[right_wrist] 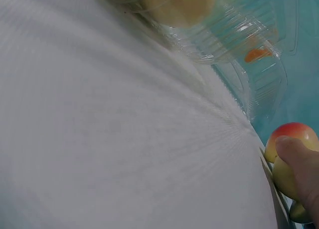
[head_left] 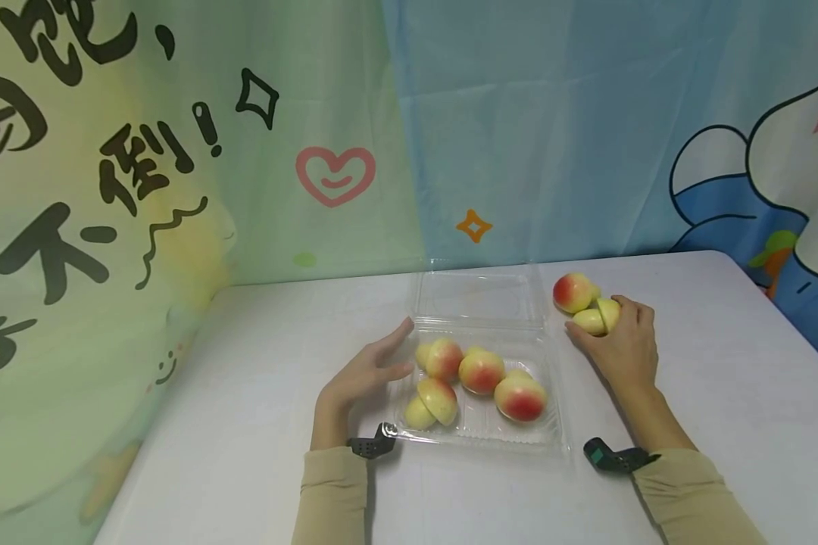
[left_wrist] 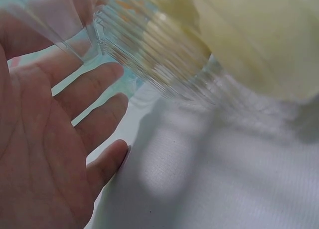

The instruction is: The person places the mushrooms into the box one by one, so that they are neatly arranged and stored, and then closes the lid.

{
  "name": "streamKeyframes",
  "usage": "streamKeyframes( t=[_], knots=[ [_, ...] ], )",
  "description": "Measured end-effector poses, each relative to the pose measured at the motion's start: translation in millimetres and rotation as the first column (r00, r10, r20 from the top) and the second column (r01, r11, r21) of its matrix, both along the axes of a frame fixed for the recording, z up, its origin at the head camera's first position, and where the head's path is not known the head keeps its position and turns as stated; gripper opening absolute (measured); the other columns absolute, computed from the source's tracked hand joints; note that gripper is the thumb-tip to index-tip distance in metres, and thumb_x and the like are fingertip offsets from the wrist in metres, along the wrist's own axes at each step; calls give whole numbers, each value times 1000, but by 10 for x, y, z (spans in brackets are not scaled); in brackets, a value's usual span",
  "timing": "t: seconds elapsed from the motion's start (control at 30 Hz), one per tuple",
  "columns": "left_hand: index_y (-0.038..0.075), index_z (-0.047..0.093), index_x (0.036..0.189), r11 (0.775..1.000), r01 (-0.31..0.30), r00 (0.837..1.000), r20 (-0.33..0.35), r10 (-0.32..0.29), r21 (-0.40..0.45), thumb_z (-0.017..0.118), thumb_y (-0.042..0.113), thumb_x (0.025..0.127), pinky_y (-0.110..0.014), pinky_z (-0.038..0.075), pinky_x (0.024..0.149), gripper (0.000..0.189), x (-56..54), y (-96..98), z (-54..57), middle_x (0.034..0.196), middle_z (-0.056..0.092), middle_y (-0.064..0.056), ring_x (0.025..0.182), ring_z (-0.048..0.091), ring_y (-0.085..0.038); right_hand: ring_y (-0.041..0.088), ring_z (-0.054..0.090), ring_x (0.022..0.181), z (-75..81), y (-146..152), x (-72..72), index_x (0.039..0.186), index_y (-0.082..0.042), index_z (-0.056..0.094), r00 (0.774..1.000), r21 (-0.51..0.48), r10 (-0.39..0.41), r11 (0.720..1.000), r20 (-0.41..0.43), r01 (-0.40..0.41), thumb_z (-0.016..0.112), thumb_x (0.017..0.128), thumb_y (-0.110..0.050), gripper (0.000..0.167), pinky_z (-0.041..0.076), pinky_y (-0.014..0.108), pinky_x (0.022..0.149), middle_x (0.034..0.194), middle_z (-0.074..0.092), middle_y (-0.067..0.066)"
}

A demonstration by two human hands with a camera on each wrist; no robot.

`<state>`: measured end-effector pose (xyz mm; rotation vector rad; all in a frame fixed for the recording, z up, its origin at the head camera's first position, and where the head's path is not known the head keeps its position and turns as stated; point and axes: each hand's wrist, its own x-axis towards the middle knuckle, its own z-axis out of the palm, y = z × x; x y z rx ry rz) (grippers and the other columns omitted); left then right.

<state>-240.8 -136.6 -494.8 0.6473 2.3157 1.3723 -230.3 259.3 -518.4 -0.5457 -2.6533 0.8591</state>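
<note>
A clear plastic clamshell box (head_left: 477, 435) lies with its lid (head_left: 477, 295) folded back. Several mushroom-shaped pieces sit inside, with red-and-yellow caps and pale yellow stems, one of them (head_left: 520, 397) at the right. My left hand (head_left: 368, 371) is at the box's left side, fingers extended along the clear wall (left_wrist: 144, 49). To the right of the box, my right hand (head_left: 623, 341) pinches a yellow mushroom-shaped piece (head_left: 591, 322) between thumb and fingers. Just behind that piece, another with a red-and-yellow cap (head_left: 572, 292) rests on the table.
The white-covered table (head_left: 245, 424) reaches back to a printed cloth curtain (head_left: 552, 136). The raised lid stands near the table's back edge. A dark wrist device (head_left: 616, 458) sits on my right wrist, a similar one (head_left: 373, 443) on the left.
</note>
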Motion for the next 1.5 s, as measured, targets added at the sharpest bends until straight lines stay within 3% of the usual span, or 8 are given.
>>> streamKeyframes(
  t=[0.23, 0.47, 0.6, 0.77, 0.87, 1.1, 1.5],
  knots=[
    [20, 21, 151, 1000, -10, 1000, -22, 10, 14, 61, 24, 92, -38, 9, 122, 71, 5, -13, -1, 157, 22, 9, 146, 14, -10, 41, 42, 106, 44, -27, 2, 145, -2, 32, 998, -13, -5, 1000, -58, 4, 74, 75, -43, 91, 41, 48, 78, 131, 30, 28],
    [25, 23, 151, 999, -15, 999, -39, 16, 31, 62, 31, 90, -41, 10, 121, 73, 15, -21, -27, 155, 26, 12, 146, 16, -10, 43, 43, 116, 122, -1, 71, 146, 0, 26, 999, -82, 8, 997, -53, -13, 75, 77, -37, 92, 40, 58, 99, 136, 40, 28],
    [27, 23, 151, 1000, -13, 999, -40, 14, 20, 62, 33, 90, -40, 11, 121, 73, 21, -19, -35, 155, 27, 14, 146, 16, -9, 43, 42, 121, 174, 70, 124, 145, 0, 29, 998, -110, 65, 992, -6, -65, 72, 80, -39, 87, 35, 61, 103, 139, 42, 27],
    [24, 23, 151, 1000, 2, 999, -47, -1, 15, 62, 30, 91, -40, 11, 121, 72, 18, -19, -29, 156, 26, 10, 146, 16, -10, 48, 36, 126, 191, 179, 137, 147, 2, 27, 985, -59, 171, 984, -8, -171, 73, 81, -36, 89, 31, 63, 105, 141, 34, 30],
    [21, 21, 152, 1000, 12, 1000, -29, -11, 15, 61, 27, 92, -40, 10, 121, 72, 27, -18, 16, 156, 25, 6, 146, 14, -11, 50, 35, 126, 193, 229, 124, 148, 2, 24, 978, -29, 209, 978, 8, -209, 73, 80, -38, 93, 30, 64, 104, 140, 33, 32],
    [10, 19, 152, 999, 35, 999, -13, -36, -11, 59, 22, 93, -43, 11, 121, 72, 155, 7, 349, 156, 26, -4, 147, 14, -18, 50, 31, 132, 231, 286, 102, 150, 0, 18, 966, -55, 237, 971, 98, -233, 69, 82, -48, 98, 28, 64, 106, 147, 32, 32],
    [11, 18, 152, 1000, 29, 1000, 9, -29, -2, 60, 24, 93, -42, 11, 121, 74, 155, 7, 351, 155, 29, -5, 147, 15, -17, 52, 40, 125, 410, 339, 130, 148, 3, 22, 944, -66, 282, 959, 171, -274, 74, 77, -50, 103, 35, 63, 101, 142, 37, 34]
  ],
)
